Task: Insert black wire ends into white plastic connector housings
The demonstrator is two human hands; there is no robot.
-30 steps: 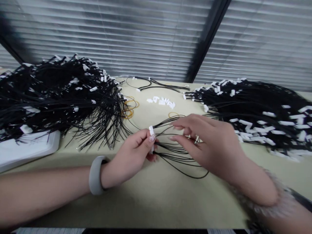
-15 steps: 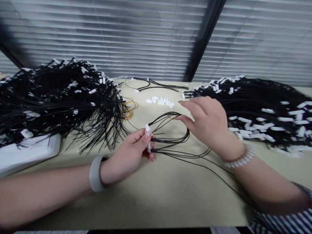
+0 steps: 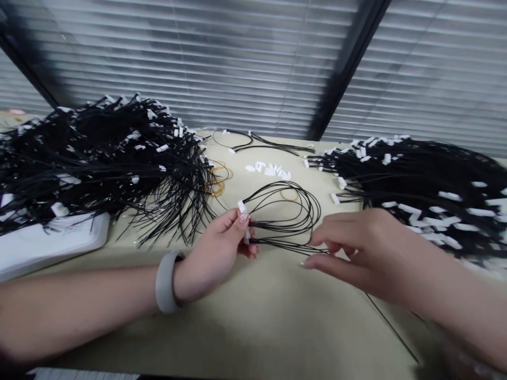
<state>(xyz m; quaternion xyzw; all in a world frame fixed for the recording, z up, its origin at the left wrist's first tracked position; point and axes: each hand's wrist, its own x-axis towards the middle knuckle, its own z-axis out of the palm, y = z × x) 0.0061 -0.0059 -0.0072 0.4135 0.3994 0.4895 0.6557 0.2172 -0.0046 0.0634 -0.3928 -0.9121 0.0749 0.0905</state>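
Observation:
My left hand [image 3: 225,237] is closed around the white connectors [image 3: 242,207] of a black wire harness [image 3: 304,208], pinching them between thumb and fingers. From there the thin wires curve to the right in a rounded loop, with several strands running lower and straighter. At the right side of that loop is my right hand [image 3: 356,248], its thumb and index finger apart and its other fingers curled. The lower strands pass between the thumb and fingers without a visible grip, and loose wire ends [image 3: 392,330] come out below the right forearm.
Heaped black wires with white connectors lie at left [image 3: 99,153] and right [image 3: 435,174]. Loose white connectors [image 3: 273,170], yellow rubber bands [image 3: 217,179] and a few separate wires [image 3: 273,143] are on the table [image 3: 253,322]. A white tray [image 3: 93,235] sits under the left heap. Blinds stand behind.
My right hand has moved down and to the right, from the loop's upper side to the lower strands. My left hand keeps its hold on the connectors. The view has shifted slightly.

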